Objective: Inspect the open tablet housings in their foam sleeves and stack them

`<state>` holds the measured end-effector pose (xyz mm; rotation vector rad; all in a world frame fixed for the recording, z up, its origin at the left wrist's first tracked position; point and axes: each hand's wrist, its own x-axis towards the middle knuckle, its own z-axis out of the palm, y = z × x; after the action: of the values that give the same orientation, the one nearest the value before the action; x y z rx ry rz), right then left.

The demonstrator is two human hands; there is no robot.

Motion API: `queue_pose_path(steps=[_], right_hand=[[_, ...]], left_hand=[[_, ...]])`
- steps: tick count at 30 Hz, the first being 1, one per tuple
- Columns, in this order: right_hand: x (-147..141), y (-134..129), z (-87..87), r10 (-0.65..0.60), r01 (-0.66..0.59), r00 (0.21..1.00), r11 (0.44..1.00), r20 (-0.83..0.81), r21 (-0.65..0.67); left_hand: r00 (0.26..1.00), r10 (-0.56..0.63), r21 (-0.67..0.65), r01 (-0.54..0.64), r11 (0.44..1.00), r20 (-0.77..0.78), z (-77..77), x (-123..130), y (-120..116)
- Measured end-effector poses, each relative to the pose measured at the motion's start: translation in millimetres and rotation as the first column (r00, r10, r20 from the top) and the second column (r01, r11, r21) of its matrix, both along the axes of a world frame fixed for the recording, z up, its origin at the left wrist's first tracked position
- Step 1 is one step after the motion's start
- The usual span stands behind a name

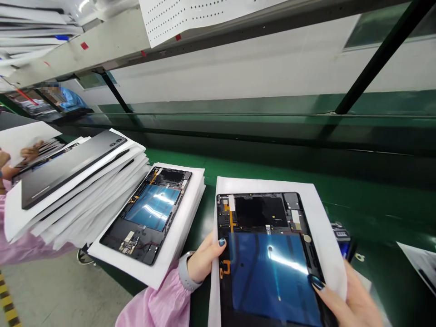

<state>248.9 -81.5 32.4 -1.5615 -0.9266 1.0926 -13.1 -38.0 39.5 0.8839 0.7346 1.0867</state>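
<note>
My left hand (203, 261) and my right hand (344, 297) grip the two side edges of a white sheet (329, 236) carrying an open tablet (269, 259). The tablet lies face down, showing a black frame, a blue glossy panel and amber flex strips. Its lower end runs out of view. To the left, a second open tablet (146, 215) rests on a stack of white sheets (177, 240). Beyond it, a pink-sleeved co-worker's hands (20, 159) hold up a fanned pile of sheets (88, 195) topped by a grey tablet back cover (71, 168).
A green workbench (374, 218) runs beneath everything, backed by a white panel. A small black-and-blue device (342, 240) sits behind my right hand. Another paper (420, 265) lies at the right edge, yellow-black tape (7, 299) marks the floor, and a blue-coated person (68, 100) stands far left.
</note>
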Motion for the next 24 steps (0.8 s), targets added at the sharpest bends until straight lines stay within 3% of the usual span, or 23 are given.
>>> queue_pose_path(steps=[3, 6, 8, 12, 16, 20, 24], right_hand=[[-2, 1, 3.6, -0.003, -0.061, 0.948, 0.98, 0.319, 0.192], [-8, 0, 11.6, -0.025, -0.124, 0.881, 0.952, 0.472, 0.282], [-14, 0, 16.6, -0.037, -0.097, 0.905, 0.952, 0.425, 0.29], [-22, 5, 22.5, 0.019, -0.061, 0.986, 0.965, 0.164, 0.256], [-20, 13, 25.7, 0.159, -0.217, 0.962, 0.938, 0.222, 0.27], [-19, 13, 29.7, 0.137, -0.204, 0.96, 0.939, 0.243, 0.277], [-21, 10, 32.2, 0.148, -0.213, 0.961, 0.934, 0.233, 0.286]], left_hand=[[0.999, 0.022, 0.01, -0.022, 1.0, -0.05, 3.8, 0, 0], [0.995, 0.046, 0.028, -0.043, 0.999, -0.089, 4.5, 1, -1], [0.994, 0.052, 0.033, -0.049, 0.998, -0.097, 4.5, 1, -2], [0.985, 0.072, 0.044, -0.066, 0.997, -0.156, 5.2, 0, -3], [0.956, 0.139, 0.049, -0.131, 0.99, -0.26, -2.8, -7, -4], [0.952, 0.103, 0.03, -0.098, 0.995, -0.288, -14.1, -13, -5], [0.95, 0.124, 0.001, -0.129, 0.992, -0.286, -12.2, -11, -5]])
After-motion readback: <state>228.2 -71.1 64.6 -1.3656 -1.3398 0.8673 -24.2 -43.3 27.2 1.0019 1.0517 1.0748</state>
